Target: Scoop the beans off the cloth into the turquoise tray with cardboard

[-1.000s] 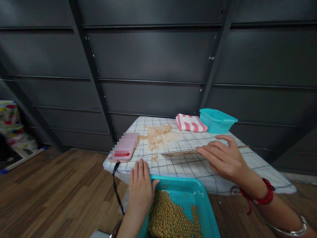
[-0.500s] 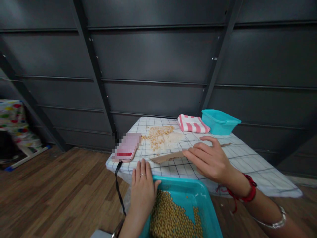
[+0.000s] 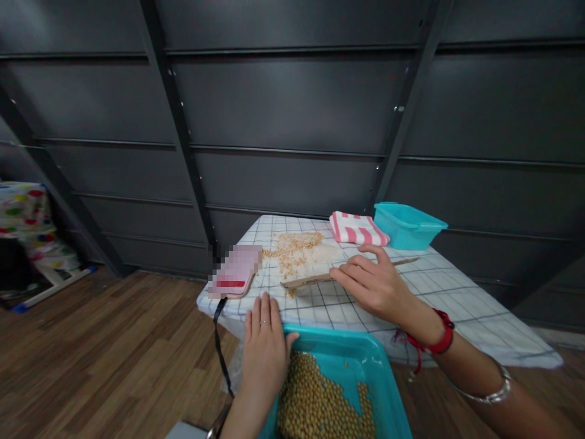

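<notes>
My right hand (image 3: 372,283) pinches a long, thin strip of cardboard (image 3: 307,280) just above the checked tablecloth. The strip's left end lies on the near side of a spread of yellow beans (image 3: 292,251). A few loose beans (image 3: 290,294) lie on this side of the strip. My left hand (image 3: 265,341) rests with its fingers stretched out at the table's near edge, its thumb by the rim of a teal tray (image 3: 338,334). Many round, tan beans (image 3: 315,396), like soybeans, fill much of that tray.
A pink phone (image 3: 237,268), partly pixelated, lies at the table's left with a black strap (image 3: 218,341) hanging down. A folded pink-and-white striped towel (image 3: 359,228) and a turquoise basket (image 3: 406,227) stand at the back right. A dark panelled wall (image 3: 283,103) rises behind.
My right hand has moved left and slightly away from me with the cardboard strip. Some loose beans now show on the strip's near side. My left hand has hardly moved.
</notes>
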`<move>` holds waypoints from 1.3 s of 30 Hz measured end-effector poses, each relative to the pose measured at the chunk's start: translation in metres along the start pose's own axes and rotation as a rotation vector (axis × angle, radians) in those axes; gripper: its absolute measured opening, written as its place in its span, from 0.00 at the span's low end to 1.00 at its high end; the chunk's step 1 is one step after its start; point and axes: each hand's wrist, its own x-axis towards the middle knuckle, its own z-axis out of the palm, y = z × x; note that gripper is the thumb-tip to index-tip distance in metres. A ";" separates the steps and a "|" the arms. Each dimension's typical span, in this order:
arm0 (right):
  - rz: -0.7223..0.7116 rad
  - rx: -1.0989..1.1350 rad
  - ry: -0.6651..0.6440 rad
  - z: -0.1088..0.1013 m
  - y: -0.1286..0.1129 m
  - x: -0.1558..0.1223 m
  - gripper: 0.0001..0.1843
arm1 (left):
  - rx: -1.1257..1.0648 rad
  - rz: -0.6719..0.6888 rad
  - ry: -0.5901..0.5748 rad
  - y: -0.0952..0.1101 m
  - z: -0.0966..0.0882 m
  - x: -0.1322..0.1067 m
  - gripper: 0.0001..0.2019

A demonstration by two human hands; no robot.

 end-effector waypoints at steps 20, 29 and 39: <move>0.001 0.082 0.033 -0.029 -0.008 -0.004 0.08 | 0.000 -0.020 -0.029 0.000 0.003 -0.002 0.30; 0.015 0.111 0.011 -0.041 -0.008 -0.004 0.10 | 0.008 -0.008 -0.014 0.000 -0.001 0.000 0.30; 0.021 0.044 0.025 -0.041 0.000 -0.012 0.09 | 0.005 -0.027 -0.022 0.000 -0.001 0.000 0.29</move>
